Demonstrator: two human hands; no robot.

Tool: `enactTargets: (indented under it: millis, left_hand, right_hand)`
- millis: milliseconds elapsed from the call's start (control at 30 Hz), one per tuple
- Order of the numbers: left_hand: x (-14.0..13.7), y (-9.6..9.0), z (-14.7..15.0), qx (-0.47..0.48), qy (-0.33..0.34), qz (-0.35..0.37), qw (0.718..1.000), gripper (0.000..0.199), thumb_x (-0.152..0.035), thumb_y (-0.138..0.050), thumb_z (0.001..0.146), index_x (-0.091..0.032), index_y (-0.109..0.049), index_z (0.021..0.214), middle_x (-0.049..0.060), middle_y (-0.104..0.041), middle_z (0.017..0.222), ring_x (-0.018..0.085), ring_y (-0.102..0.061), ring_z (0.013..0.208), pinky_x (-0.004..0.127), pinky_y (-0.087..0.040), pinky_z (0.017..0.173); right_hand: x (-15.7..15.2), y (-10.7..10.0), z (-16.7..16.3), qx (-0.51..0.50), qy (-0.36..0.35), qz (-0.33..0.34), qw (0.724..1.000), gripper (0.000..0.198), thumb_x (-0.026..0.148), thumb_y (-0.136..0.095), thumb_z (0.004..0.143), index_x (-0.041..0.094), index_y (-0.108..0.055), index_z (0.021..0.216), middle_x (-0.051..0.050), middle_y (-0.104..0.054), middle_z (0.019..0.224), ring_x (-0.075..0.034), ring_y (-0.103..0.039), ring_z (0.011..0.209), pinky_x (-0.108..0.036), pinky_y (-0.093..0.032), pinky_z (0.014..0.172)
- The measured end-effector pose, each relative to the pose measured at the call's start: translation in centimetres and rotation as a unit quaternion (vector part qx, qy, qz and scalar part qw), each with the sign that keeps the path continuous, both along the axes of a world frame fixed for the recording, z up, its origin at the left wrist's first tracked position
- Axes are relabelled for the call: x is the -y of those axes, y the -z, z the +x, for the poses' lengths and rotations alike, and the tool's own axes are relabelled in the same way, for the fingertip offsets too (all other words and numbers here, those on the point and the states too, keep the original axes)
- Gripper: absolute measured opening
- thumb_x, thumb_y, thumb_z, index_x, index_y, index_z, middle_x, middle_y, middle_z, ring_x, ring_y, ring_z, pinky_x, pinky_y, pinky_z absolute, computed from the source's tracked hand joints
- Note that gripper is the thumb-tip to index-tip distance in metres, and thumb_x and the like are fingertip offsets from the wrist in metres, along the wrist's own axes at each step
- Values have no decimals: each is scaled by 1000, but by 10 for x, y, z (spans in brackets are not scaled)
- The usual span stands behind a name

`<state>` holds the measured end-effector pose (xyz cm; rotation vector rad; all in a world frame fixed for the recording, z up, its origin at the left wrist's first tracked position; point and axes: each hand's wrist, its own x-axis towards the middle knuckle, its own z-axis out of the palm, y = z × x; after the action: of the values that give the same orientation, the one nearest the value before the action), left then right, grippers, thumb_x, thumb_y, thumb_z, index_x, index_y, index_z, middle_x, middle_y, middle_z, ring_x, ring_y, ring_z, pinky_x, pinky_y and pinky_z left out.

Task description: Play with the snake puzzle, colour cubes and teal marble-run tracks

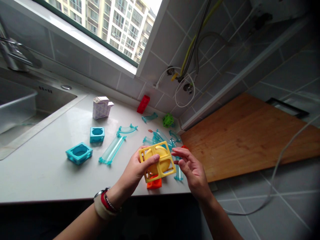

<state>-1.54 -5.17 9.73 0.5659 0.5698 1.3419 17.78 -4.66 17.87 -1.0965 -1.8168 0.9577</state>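
My left hand (136, 168) grips a yellow openwork toy block (165, 162) with curved inner walls, its thumb lying across the front face. Just right of that block is my right hand (193, 171), fingers bent and apart from the thumb, with nothing visible in them. Whether its fingertips touch the block's edge I cannot tell. An orange block (154, 182) sits below the yellow one, partly hidden by it. Behind my hands lies a heap of clear teal track pieces (160, 136), and a green openwork ball-like block (168, 120) stands near the wall.
Two teal blocks (79, 153) stand on the white counter (50, 176) at left. Between them and my hands lies a straight teal track (113, 149). A white patterned carton (101, 108) and a red block (143, 104) are farther back. The sink (57, 96) is left; a wooden board (250, 136) leans right.
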Motion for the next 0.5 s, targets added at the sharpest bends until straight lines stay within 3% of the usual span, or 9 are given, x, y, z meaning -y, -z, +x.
enactTargets:
  millis: [233,367,500]
  left_hand:
    - [5,-9,1,34,6,-48,998,50,-54,-78,84,-18,-61,114,8,-74,104,21,-73,88,29,-59,76]
    - [7,-18,-4,25,-13,-64,998,47,-60,-71,87,-17,-64,105,8,-76,100,19,-72,78,26,-57,69]
    - [6,-16,-7,16,-15,-40,999,49,-64,-65,89,-17,-66,101,7,-77,98,20,-72,79,26,-57,71]
  right_hand:
    - [-9,-8,-1,85,-42,53,994,13,31,-68,98,28,-77,107,-9,-66,121,-26,-62,122,-36,-58,91]
    - [-6,-11,1,107,-77,46,990,17,26,-68,98,28,-75,113,-8,-67,117,-23,-65,111,-33,-58,85]
    - [-4,-19,2,144,-106,74,981,13,23,-75,92,25,-75,105,-5,-71,101,-20,-67,93,-31,-57,77]
